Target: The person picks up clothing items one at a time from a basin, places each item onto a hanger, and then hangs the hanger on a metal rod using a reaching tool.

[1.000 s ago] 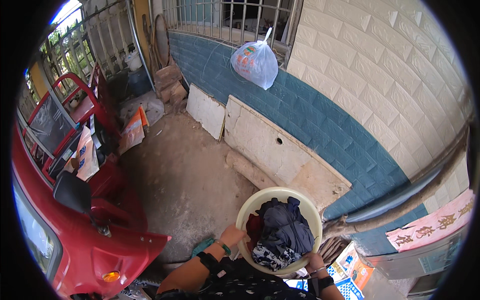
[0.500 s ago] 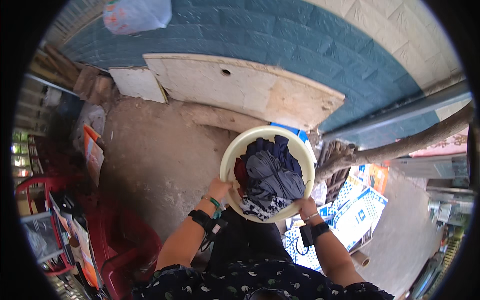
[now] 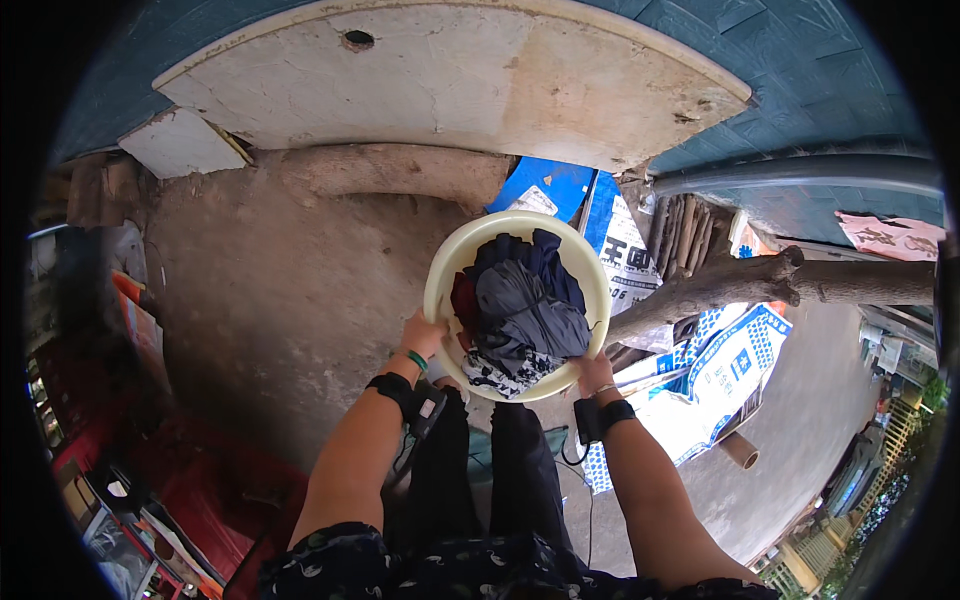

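Observation:
Between my two hands is a round cream plastic basin [image 3: 442,283], held out in front of my legs. Clothes lie heaped inside it: a grey garment [image 3: 525,312] on top, a navy one [image 3: 556,262] behind, some dark red cloth [image 3: 464,300] at the left and a black-and-white patterned piece [image 3: 508,374] at the near side. My left hand [image 3: 424,335] grips the basin's left rim, fingers closed round it. On the right rim my right hand [image 3: 594,374] is closed likewise. The fingertips of both hands are partly hidden by the basin.
A tree trunk [image 3: 740,283] juts in from the right over blue-and-white printed sheets [image 3: 720,370]. Against the blue wall leans a large pale board [image 3: 450,85], with a log [image 3: 400,172] at its foot. Red plastic furniture [image 3: 225,490] stands at lower left. A cardboard tube [image 3: 740,450] lies right.
The view has tilted down, so the wall and board sit higher and my legs show more. Both hands still hold the basin, which appears slightly higher and further left.

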The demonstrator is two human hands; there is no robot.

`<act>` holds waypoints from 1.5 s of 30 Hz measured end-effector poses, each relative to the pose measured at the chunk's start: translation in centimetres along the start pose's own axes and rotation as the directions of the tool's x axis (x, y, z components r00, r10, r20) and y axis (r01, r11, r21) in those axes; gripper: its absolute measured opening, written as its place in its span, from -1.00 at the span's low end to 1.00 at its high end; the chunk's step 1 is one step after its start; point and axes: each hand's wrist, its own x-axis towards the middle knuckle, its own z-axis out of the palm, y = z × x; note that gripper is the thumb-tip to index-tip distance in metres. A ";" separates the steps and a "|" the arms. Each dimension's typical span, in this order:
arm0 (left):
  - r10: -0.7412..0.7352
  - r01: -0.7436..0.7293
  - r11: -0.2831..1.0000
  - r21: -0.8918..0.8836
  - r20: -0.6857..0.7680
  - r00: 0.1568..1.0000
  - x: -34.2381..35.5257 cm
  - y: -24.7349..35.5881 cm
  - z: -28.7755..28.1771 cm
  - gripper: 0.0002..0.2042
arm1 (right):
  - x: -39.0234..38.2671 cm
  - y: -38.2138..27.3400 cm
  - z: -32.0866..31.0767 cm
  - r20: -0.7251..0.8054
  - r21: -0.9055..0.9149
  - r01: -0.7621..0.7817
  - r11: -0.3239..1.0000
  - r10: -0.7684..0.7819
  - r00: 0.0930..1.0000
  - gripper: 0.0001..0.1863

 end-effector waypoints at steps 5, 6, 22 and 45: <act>0.039 -0.041 0.997 -0.064 -0.043 0.998 4.8 -3.2 1.4 -0.63 | 4.7 1.6 1.0 -0.067 -0.399 0.014 0.917 -0.044 0.997 -0.66; 0.062 -0.065 0.996 -0.059 -0.052 0.997 5.1 -3.3 1.6 -0.62 | 5.1 1.7 1.2 -0.087 -0.474 -0.016 0.881 -0.029 0.996 -0.67; 0.070 -0.045 0.984 0.171 -0.146 0.987 3.7 -0.3 -0.8 -0.63 | 7.0 6.2 3.2 -0.179 -0.470 -0.130 0.873 0.051 0.983 -0.71; -0.102 0.057 0.941 -0.333 -0.118 0.988 -20.0 3.2 -14.2 -0.57 | -10.5 -11.1 6.9 0.274 -0.234 -0.034 0.972 0.100 0.957 -0.75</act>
